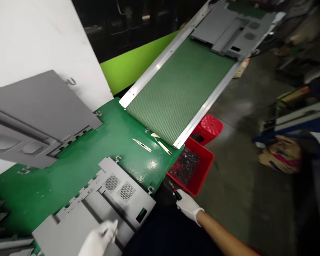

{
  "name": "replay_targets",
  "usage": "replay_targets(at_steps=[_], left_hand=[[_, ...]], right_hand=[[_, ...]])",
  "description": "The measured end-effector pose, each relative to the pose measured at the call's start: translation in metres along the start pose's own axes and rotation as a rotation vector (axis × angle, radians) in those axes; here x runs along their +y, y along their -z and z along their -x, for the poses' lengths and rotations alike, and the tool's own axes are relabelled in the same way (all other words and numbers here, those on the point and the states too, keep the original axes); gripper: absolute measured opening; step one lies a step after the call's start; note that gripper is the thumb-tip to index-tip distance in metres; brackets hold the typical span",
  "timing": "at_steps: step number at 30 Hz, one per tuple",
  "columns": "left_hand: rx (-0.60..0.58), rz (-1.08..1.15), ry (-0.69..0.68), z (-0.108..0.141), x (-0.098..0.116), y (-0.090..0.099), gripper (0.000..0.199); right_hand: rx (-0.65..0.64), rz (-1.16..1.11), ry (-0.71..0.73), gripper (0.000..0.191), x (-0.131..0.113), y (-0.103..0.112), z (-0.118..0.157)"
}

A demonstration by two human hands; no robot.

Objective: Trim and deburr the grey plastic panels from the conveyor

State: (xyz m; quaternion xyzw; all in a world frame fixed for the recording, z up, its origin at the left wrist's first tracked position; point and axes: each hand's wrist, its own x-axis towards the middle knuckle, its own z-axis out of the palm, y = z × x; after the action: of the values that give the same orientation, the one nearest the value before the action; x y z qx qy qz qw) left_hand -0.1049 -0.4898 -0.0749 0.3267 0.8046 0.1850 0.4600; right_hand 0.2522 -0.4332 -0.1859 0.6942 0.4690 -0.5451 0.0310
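Observation:
My left hand [100, 237], in a white glove, is over a flat grey plastic panel [77, 220] at the lower left. Its fingertips are pinched together; whatever may be between them is too small to make out. The panel has two round grilles, a slot and a small rectangular opening. My right hand [188, 206], also gloved, is closed around nippers [177, 194] with red and black handles, their metal tip pointing up and left. This hand is beside the panel's right end, just below a red bin [206, 174] that holds dark scraps.
A green conveyor belt [181, 89] with metal rails carries another grey panel [232, 30] at its far end. A third panel [40, 106] leans on a white board. Pale pointed strips [142, 145] lie on the green table [109, 128]. A red stool [212, 124] stands beyond the bin.

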Motion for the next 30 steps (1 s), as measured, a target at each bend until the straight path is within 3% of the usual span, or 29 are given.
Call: replay_targets(at_steps=[2, 5, 8, 10, 13, 17, 20, 24, 30], left_hand=[[-0.123, -0.133, -0.242, -0.035, 0.018, -0.012, 0.027], [-0.215, -0.462, -0.649, -0.080, 0.050, -0.052, 0.037], [-0.339, -0.859, -0.844, -0.104, 0.066, -0.093, 0.049], [-0.440, -1.060, -0.910, -0.113, 0.070, -0.108, 0.057], [-0.590, -1.148, -0.881, -0.123, 0.078, -0.113, 0.060], [-0.749, -1.099, -0.686, -0.133, 0.093, -0.116, 0.052], [-0.754, -1.074, -0.591, -0.136, 0.097, -0.124, 0.044], [-0.717, -1.095, -0.511, -0.135, 0.096, -0.135, 0.043], [-0.782, -1.063, -0.475, -0.134, 0.103, -0.133, 0.046]], right_hand=[[0.063, -0.006, 0.007, 0.044, 0.009, -0.008, 0.017], [0.193, -0.046, -0.005, 0.037, 0.024, -0.020, 0.041], [0.295, -0.058, -0.013, 0.025, 0.034, -0.028, 0.063], [0.310, -0.069, -0.011, 0.021, 0.035, -0.032, 0.076], [0.321, -0.047, -0.015, 0.025, 0.030, -0.034, 0.090], [0.270, 0.040, 0.044, 0.038, 0.013, -0.034, 0.095], [0.165, 0.123, 0.113, 0.038, 0.001, -0.033, 0.082], [0.037, 0.182, 0.194, 0.024, -0.010, -0.033, 0.049], [-0.142, 0.242, 0.336, 0.018, -0.018, -0.031, 0.009]])
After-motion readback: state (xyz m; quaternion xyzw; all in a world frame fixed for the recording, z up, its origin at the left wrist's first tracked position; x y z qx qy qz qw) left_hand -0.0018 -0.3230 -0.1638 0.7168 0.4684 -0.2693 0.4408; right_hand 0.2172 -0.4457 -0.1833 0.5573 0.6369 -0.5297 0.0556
